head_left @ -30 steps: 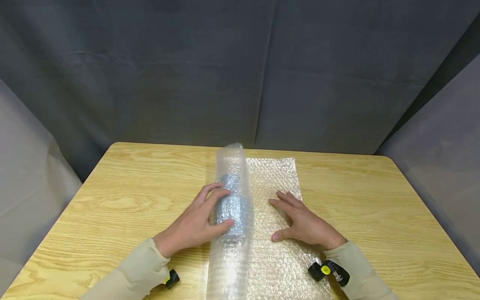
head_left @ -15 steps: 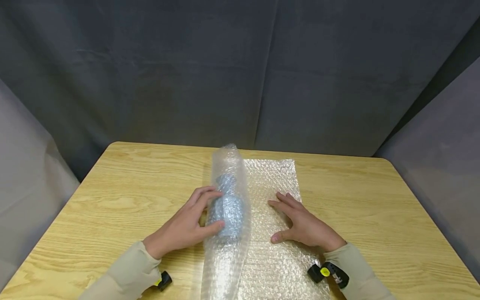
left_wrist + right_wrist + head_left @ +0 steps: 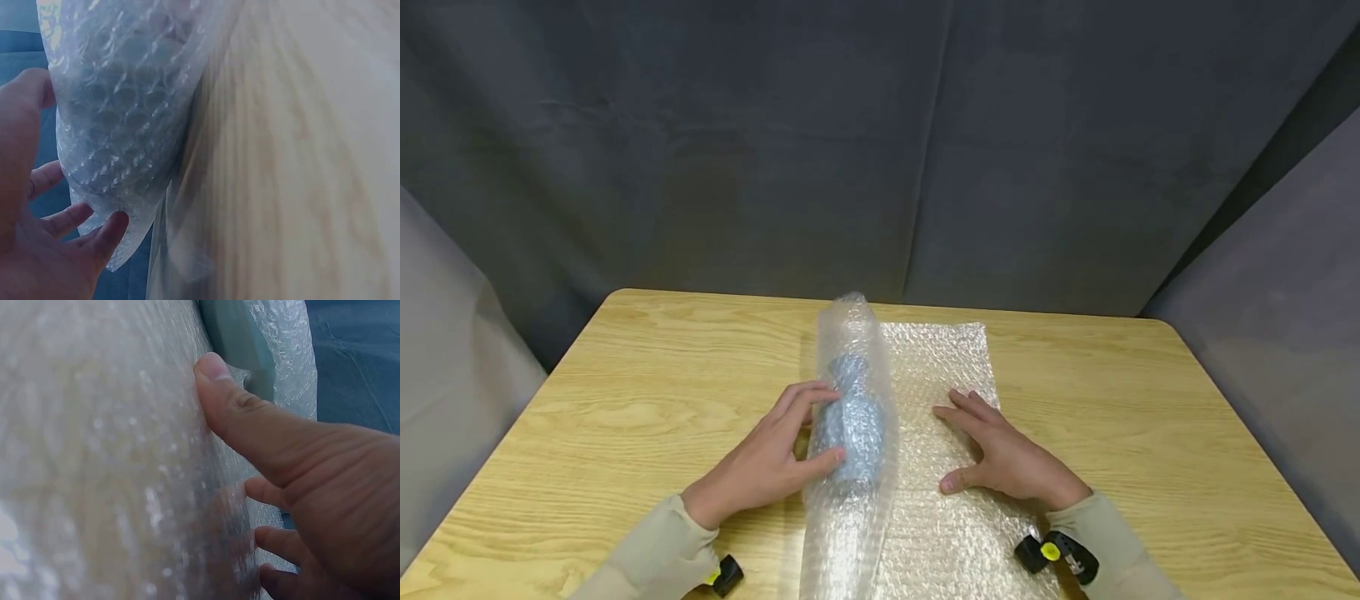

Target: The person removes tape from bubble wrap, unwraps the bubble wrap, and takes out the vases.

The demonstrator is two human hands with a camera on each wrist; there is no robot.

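Observation:
A light-blue object [image 3: 857, 429], narrower at its far end, shows blurred through a roll of bubble wrap [image 3: 846, 533]. My left hand [image 3: 760, 467] rests on the left side of this roll, with thumb and fingertips spread along it over the blue object. In the left wrist view those fingers lie lightly bent against the bubbles [image 3: 125, 106]. To the right, the flat part of the bubble wrap [image 3: 925, 367] lies on the table. My right hand [image 3: 1000, 454] rests on that flat sheet, fingers and thumb spread. In the right wrist view a smooth blue-green surface [image 3: 240, 337] shows inside the wrap.
The wooden table [image 3: 647, 400] has its far edge just beyond the roll's far end. Dark grey cloth [image 3: 760, 150] hangs behind it, with lighter grey cloth [image 3: 1270, 275] at the sides. A black wrist camera [image 3: 1056, 554] sits near the sheet's right edge.
The roll has shifted a little to the left, and my left hand has moved left along with it. More of the blue object shows beside the fingers. The right hand has stayed almost still.

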